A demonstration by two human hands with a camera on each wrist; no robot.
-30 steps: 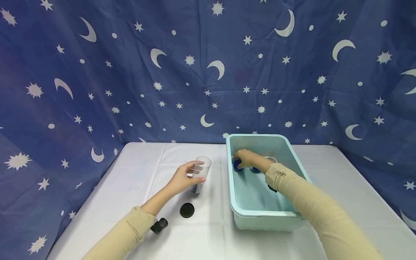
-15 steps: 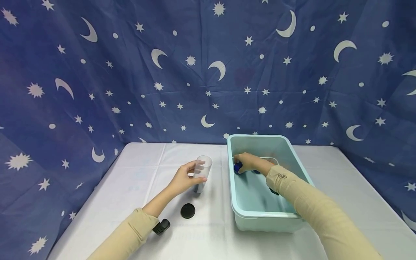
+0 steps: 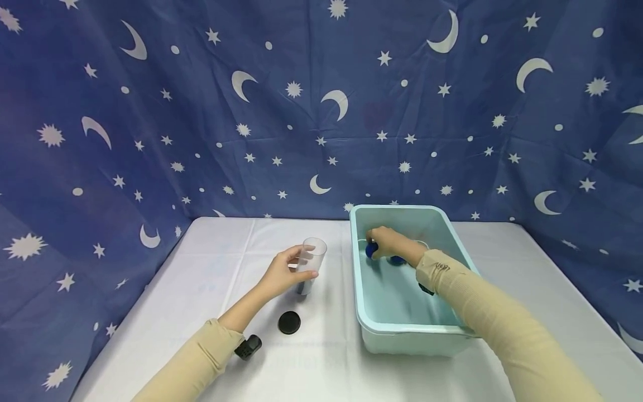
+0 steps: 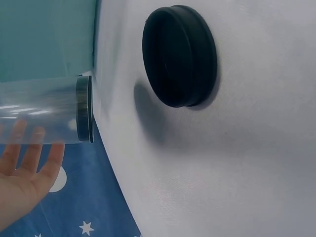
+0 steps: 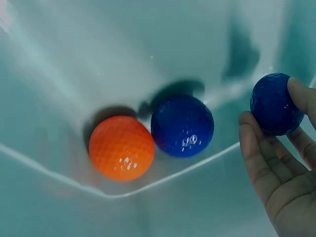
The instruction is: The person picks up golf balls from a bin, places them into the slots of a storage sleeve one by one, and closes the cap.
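Observation:
My left hand holds a clear plastic tube, fingers and thumb round its sides. The tube is upright with its mouth up; a dark cap closes its bottom end in the left wrist view. A round black lid lies on the table close to this hand. Inside the light-blue bin, my right hand pinches a blue golf ball between thumb and fingers. The right wrist view shows another blue golf ball and an orange golf ball side by side in the bin.
A white cloth covers the table. The bin's raised walls surround the right hand. Behind the table hangs a dark blue curtain with moons and stars. A small black device sits at the left wrist.
My right hand has shifted slightly up and to the right with the blue golf ball in its fingers. The left hand and the tube have stayed nearly in place.

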